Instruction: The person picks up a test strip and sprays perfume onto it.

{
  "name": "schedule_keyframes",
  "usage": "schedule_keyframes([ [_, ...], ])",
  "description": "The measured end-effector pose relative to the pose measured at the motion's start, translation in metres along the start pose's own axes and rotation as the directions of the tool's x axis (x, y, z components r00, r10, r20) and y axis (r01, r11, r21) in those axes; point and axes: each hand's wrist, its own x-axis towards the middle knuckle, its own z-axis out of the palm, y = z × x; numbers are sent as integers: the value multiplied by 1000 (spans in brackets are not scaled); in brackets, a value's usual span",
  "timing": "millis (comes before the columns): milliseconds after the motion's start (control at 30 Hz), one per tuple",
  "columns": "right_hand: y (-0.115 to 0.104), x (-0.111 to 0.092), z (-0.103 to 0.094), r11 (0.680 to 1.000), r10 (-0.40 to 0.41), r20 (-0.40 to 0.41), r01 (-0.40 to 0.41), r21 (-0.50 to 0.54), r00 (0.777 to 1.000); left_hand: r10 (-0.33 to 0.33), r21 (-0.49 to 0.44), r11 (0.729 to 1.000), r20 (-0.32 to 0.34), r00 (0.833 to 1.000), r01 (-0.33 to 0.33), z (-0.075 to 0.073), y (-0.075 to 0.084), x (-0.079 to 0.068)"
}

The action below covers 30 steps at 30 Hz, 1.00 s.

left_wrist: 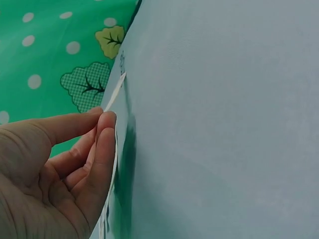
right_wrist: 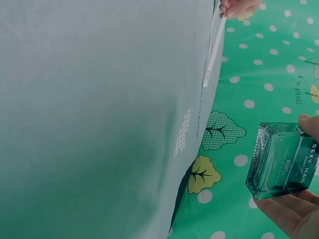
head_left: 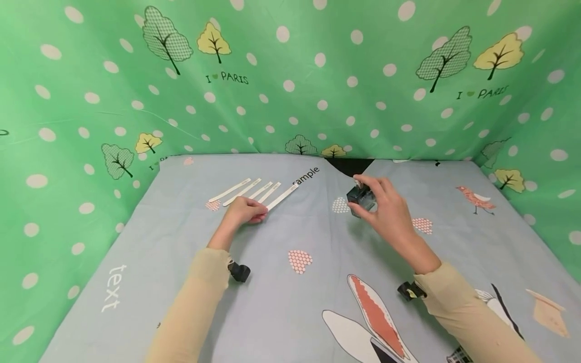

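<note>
My left hand [head_left: 246, 210] pinches a white perfume test strip [head_left: 283, 196] between thumb and fingertips. In the left wrist view the strip [left_wrist: 115, 93] sticks out past the fingertips, and its lower part runs along behind the fingers. Beside that hand, several more white strips [head_left: 230, 189] lie fanned out on the cloth, each with small print at its far end. My right hand [head_left: 389, 214] grips a dark glass perfume bottle [head_left: 358, 200] above the cloth, fingers at one end and thumb at the other. In the right wrist view the bottle [right_wrist: 279, 159] is clear greenish glass with white lettering.
A grey-blue printed cloth [head_left: 272, 302] with hearts, a bird and rabbit ears covers the table. Green dotted fabric [head_left: 290, 101] with printed trees hangs behind and at both sides. Small black cameras [head_left: 239, 271] sit at both wrists.
</note>
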Motion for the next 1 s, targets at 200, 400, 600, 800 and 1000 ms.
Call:
schedule_keyframes([
  [200, 0, 0, 1, 1000, 3, 4, -3, 1, 1000, -26, 7, 1000, -2, 1000, 26, -1, -4, 2],
  [400, -1, 1, -1, 1000, 12, 2, -12, -9, 1000, 2, 23, 1000, -12, 1000, -2, -12, -8, -2],
  [600, -1, 1, -2, 1000, 11, 4, -11, -6, 1000, 106, 123, 989, -166, 980, -86, -25, -11, -7],
  [800, -1, 1, -2, 1000, 5, 4, -5, 0, 1000, 175, 280, 955, -280, 944, -94, -22, -14, -4],
  [1000, -1, 1, -2, 1000, 6, 10, -6, 7, 1000, 192, 395, 916, -294, 936, -64, -18, -16, -3],
])
